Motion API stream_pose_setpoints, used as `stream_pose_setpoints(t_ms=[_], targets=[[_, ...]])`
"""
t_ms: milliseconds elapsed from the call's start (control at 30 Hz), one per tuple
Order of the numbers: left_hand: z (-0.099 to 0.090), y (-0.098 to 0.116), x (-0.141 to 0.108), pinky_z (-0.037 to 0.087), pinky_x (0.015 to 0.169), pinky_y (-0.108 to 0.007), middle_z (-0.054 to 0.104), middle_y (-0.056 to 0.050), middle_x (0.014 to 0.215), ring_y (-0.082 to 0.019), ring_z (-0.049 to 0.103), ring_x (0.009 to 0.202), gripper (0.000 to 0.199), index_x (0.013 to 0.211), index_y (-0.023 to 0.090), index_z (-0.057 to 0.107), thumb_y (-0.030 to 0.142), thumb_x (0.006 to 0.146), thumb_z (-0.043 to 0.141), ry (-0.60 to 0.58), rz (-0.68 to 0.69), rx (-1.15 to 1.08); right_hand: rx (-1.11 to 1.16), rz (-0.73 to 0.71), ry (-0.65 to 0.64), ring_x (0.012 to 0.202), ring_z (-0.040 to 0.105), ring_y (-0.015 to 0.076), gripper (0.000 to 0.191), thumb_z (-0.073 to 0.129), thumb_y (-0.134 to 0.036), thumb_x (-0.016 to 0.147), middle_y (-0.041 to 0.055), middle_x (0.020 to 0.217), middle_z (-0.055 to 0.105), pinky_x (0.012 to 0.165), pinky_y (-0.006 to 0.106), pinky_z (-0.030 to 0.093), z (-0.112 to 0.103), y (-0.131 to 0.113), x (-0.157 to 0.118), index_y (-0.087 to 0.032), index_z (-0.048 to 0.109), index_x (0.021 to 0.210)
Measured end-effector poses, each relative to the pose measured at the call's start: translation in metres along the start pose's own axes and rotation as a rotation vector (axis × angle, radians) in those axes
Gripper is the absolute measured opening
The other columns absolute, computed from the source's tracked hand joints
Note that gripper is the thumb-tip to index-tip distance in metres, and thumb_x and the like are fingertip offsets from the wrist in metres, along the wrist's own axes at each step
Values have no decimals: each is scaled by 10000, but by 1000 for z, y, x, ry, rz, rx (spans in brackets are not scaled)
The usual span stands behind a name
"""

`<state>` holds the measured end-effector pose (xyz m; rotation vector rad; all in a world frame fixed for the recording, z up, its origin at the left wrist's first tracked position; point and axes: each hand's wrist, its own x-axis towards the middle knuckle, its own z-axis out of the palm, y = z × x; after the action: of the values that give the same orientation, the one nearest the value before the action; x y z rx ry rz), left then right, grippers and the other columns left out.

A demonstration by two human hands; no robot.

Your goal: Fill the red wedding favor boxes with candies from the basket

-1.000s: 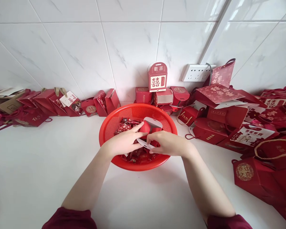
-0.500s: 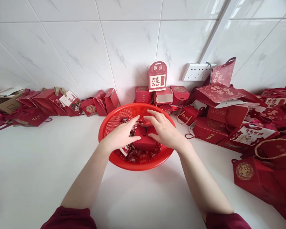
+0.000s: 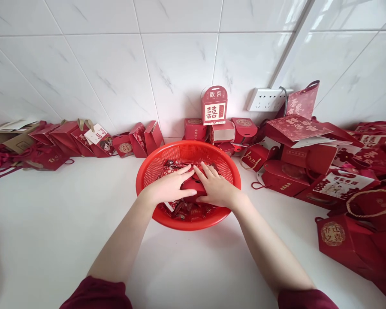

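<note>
A red plastic basket (image 3: 144, 174) stands on the white counter, with wrapped sweets (image 3: 193, 211) and a small red box (image 3: 194, 186) inside. Over the left part of the box lies my left hand (image 3: 173, 184), its fingers against the box and thumb stretched along the near side. My right hand (image 3: 215, 186) rests on the box's right part, fingers extended toward the far side. The fingertips of both hands nearly meet above the box, which they partly cover.
Red gift boxes (image 3: 66, 135) line the wall at the left. Behind the basket an upright box (image 3: 214, 107) stands on smaller ones. More boxes and bags (image 3: 284, 174) are piled at the right, near a white power socket (image 3: 267, 100).
Both hands have come lower and closer together onto the red box. The whole view has shifted slightly.
</note>
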<state>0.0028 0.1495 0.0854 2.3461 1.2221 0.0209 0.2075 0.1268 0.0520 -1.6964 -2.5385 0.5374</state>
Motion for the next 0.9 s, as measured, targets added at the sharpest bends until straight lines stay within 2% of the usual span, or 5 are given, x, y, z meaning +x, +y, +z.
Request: stream_pose_setpoints(t_ms=[133, 267, 433, 700, 900], targets=[[7, 0, 2, 456, 1053, -389, 17, -16, 1678, -349, 338, 1472, 906, 1608, 326, 162, 532, 853, 617, -35, -11, 5, 3, -45, 51, 1514, 146, 410, 1053, 719, -440, 816, 205, 1656, 144, 1125, 587, 360, 3, 5, 4, -174, 97, 1624], [6, 0, 1, 357, 1160, -443, 143, -33, 1681, -327, 273, 1504, 814, 1583, 312, 273, 526, 871, 604, 81, 21, 13, 36, -152, 148, 1433, 317, 389, 1019, 772, -396, 776, 208, 1542, 358, 1098, 541, 418, -5, 14, 1, -177, 215, 1600], [-6, 9, -7, 410, 1120, -468, 223, -15, 1652, -336, 380, 1439, 679, 1479, 425, 436, 571, 849, 644, 182, 136, -51, 115, -298, 309, 1423, 355, 337, 935, 782, -384, 790, 132, 1542, 383, 1130, 527, 403, -28, 23, -19, -284, 289, 1578], [-11, 17, -6, 456, 1075, -390, 575, -73, 1253, -254, 556, 1203, 508, 1247, 239, 594, 449, 806, 733, 602, 440, -292, 347, -545, 494, 1469, 334, 297, 752, 661, -497, 907, 69, 1604, 346, 1198, 497, 326, -49, 13, -36, -314, 327, 1556], [-16, 9, -3, 479, 1015, -366, 653, -41, 1184, -230, 614, 1113, 395, 1133, 220, 654, 446, 817, 728, 605, 391, -487, 384, -548, 508, 1454, 361, 274, 502, 562, -453, 985, 42, 1569, 397, 1185, 492, 354, -40, 4, -29, -341, 489, 1468]])
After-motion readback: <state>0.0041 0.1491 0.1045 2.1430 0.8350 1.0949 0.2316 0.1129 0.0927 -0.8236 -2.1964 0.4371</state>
